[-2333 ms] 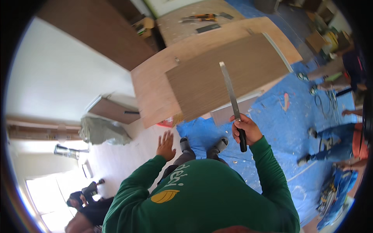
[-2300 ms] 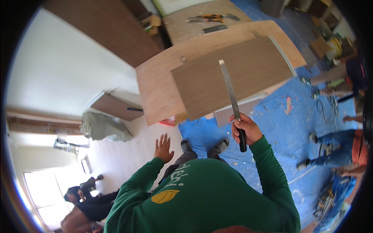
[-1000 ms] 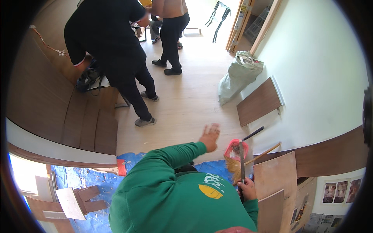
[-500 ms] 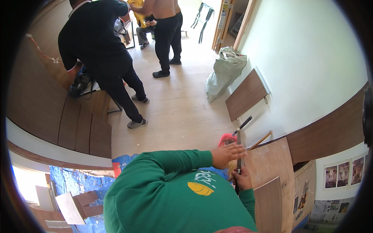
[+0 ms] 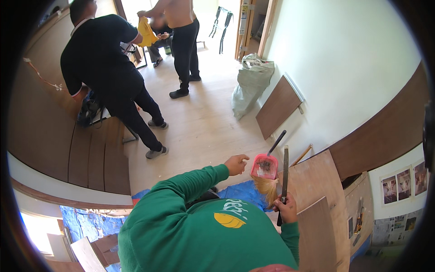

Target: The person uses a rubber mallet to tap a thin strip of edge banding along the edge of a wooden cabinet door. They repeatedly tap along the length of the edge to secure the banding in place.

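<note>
My right hand (image 5: 285, 209) is closed around the dark handle of a long flat file (image 5: 285, 174), whose narrow grey blade points up and away from me. Off to its left, my left hand (image 5: 237, 165) is free, fingers loosely stretched toward the right. Between the hands and a little beyond, a pink dustpan (image 5: 265, 167) with a long dark handle holds grey-brown debris. The straw-coloured bristles of a broom (image 5: 266, 188) lie against its near edge, partly behind the file.
Wooden boards (image 5: 312, 181) lie at right, with hand tools (image 5: 359, 222) beside them. A brown panel (image 5: 280, 106) and a full pale sack (image 5: 252, 86) lean by the wall. A person in dark clothes (image 5: 104, 68) stands at left; two others are farther back. Blue sheeting (image 5: 244, 192) covers floor nearby.
My left hand has come off the file's blade and moved left. The dustpan is now more fully visible. Farther back, a yellow cloth has come into view between the people.
</note>
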`<state>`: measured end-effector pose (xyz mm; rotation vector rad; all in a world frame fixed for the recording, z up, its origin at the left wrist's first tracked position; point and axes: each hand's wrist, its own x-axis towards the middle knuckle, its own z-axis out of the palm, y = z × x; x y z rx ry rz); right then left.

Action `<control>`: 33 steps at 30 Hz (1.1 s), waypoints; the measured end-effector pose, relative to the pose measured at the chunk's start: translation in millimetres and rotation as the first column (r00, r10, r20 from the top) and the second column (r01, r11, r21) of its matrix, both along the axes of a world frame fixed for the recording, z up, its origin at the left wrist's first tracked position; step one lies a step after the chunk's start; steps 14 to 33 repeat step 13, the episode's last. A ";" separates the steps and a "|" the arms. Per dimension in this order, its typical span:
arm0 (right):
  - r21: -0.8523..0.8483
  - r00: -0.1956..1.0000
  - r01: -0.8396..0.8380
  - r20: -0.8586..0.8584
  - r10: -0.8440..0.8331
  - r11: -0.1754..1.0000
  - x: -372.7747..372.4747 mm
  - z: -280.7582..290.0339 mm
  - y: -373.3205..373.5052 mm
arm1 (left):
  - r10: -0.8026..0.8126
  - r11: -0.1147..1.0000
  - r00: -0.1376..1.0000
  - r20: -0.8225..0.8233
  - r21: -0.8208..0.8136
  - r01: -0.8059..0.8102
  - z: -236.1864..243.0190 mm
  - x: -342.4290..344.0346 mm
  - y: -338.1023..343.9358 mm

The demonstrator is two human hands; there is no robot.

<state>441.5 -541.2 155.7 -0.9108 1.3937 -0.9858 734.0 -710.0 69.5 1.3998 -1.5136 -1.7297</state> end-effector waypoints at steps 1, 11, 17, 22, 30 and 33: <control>0.023 1.000 0.013 0.005 -0.013 1.000 1.8 2.0 -1.7 | -0.029 1.000 1.000 -0.007 0.000 0.029 26.1 -9.8 5.0; 0.077 0.995 -0.094 -0.033 0.097 0.993 37.3 1.3 -30.2 | 0.037 0.992 0.859 -0.511 -0.083 -0.093 54.4 -87.0 21.3; 0.077 0.992 -0.098 -0.077 0.104 0.992 37.2 3.5 -31.9 | 0.084 0.993 0.897 -0.434 -0.044 -0.114 82.2 -78.2 9.9; 0.077 0.992 -0.098 -0.077 0.104 0.992 37.2 3.5 -31.9 | 0.084 0.993 0.897 -0.434 -0.044 -0.114 82.2 -78.2 9.9; 0.077 0.992 -0.098 -0.077 0.104 0.992 37.2 3.5 -31.9 | 0.084 0.993 0.897 -0.434 -0.044 -0.114 82.2 -78.2 9.9; 0.077 0.992 -0.098 -0.077 0.104 0.992 37.2 3.5 -31.9 | 0.084 0.993 0.897 -0.434 -0.044 -0.114 82.2 -78.2 9.9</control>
